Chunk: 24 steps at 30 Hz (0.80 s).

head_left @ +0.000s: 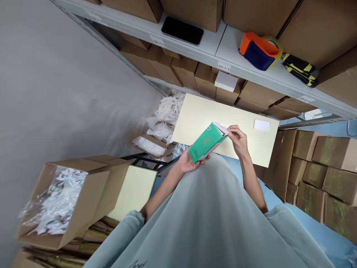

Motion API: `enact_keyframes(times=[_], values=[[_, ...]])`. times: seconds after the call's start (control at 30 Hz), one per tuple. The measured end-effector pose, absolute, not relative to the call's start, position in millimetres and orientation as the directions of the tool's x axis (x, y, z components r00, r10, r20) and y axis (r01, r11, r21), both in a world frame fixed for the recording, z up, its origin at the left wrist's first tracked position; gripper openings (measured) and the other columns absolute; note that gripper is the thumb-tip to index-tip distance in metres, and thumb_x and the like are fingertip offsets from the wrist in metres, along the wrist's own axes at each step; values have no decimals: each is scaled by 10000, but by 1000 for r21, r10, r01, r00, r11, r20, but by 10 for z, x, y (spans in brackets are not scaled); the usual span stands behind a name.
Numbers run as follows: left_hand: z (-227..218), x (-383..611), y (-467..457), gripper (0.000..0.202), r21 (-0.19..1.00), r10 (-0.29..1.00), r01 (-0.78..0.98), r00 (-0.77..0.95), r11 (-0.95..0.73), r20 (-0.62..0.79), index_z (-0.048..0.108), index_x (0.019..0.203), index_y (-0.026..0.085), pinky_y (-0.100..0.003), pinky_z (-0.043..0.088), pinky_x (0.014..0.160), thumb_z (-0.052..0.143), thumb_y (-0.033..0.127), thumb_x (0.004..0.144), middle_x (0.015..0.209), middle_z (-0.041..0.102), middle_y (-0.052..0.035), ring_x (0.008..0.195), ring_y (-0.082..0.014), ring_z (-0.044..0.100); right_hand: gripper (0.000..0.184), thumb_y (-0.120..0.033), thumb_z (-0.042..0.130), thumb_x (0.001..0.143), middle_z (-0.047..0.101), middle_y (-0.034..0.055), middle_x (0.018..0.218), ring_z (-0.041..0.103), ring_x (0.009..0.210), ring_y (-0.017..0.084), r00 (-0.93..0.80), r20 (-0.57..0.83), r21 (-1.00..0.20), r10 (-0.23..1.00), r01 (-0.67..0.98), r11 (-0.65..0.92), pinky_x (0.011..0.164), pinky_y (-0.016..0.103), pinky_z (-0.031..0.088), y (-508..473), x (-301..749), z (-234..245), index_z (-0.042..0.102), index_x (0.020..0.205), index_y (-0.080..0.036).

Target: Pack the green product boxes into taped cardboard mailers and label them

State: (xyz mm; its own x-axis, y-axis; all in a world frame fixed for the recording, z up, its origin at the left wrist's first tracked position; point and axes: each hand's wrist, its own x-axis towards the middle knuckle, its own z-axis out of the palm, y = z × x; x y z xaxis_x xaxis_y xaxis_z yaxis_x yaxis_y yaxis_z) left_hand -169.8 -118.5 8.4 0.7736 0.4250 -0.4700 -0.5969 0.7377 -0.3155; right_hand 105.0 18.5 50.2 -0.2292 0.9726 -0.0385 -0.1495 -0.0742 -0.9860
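A green carton (pixel 206 143) with a pink side is held tilted in front of my body, over the near edge of a cream-coloured table (pixel 196 115). My left hand (pixel 187 160) is wrapped round its lower end from below. At the upper right end, my right hand (pixel 238 139) pinches the white end flap (pixel 221 128), which stands partly lifted. What lies inside the carton is hidden. On the right part of the table lies a small white card or box (pixel 262 125).
Above the table, a grey shelf (pixel 208 41) bears brown boxes, a black phone (pixel 182 30), an orange and blue tape dispenser (pixel 260 51) and black-yellow cutters (pixel 299 70). An open box of shredded paper (pixel 61 197) stands at left. Stacked cartons (pixel 320 167) fill the right.
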Motion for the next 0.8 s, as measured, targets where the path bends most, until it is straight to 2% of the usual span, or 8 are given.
enact_keyframes(times=[0.1,0.2,0.33,0.4,0.5,0.63,0.7,0.8], values=[[24,-1492,-1085,852,-348,433,-585,795,733,-425,425,1722,150,-289,646,610,562,602,1012,1298,779,-239,876,-277,822,330,-648,925,904,727,60,1158,722,1199,283,-169,11,-985,986,-171,-18,1109,503,591,261,1113,477,842,1019,-350],[35,-1349,-943,831,-326,413,-575,793,750,-449,454,1714,154,-275,610,551,558,594,1017,1264,793,-232,839,-276,827,455,-719,942,856,726,80,1445,663,1449,331,-229,38,-979,973,-204,-10,1239,571,527,349,1111,525,776,1051,-344],[152,-1239,-714,821,-183,401,-558,753,809,-521,553,1634,80,-375,676,659,604,593,995,1298,798,-277,1046,-400,860,542,-753,942,844,665,104,1654,609,1560,360,-370,57,-965,927,-257,-43,1257,626,508,524,1048,670,689,1059,-325],[230,-1196,-608,799,-46,455,-584,677,810,-579,624,1553,42,-458,708,849,662,600,984,1355,788,-304,1210,-450,825,569,-782,946,818,692,115,1624,614,1556,369,-374,71,-980,925,-199,-5,1254,627,514,610,987,732,706,1046,-318],[328,-1164,-482,702,299,643,-654,377,695,-667,725,1457,122,-490,675,1033,743,638,981,1386,813,-225,1290,-411,795,585,-817,941,794,756,120,1491,643,1512,369,-274,84,-994,958,-89,61,1269,616,518,700,848,761,782,1058,-319],[386,-1252,-374,822,760,862,-464,18,455,-506,744,1460,230,-472,576,1217,965,667,800,1524,763,-141,1507,-383,662,644,-887,849,838,764,124,1398,678,1443,346,-118,68,-996,991,49,74,1247,561,560,758,627,700,839,1136,-316],[386,-1332,-336,940,869,912,-312,-15,384,-409,728,1482,224,-464,506,1297,1067,586,684,1579,719,-155,1567,-377,605,688,-913,787,875,745,126,1431,673,1442,335,-81,73,-988,994,131,83,1227,530,580,761,529,681,837,1219,-319],[376,-1434,-298,1012,891,924,-255,34,377,-381,666,1554,219,-487,535,1264,1066,578,697,1542,729,-177,1479,-367,678,728,-895,718,946,695,128,1538,648,1479,325,-63,110,-972,992,201,121,1212,502,596,712,399,729,780,1406,-334]])
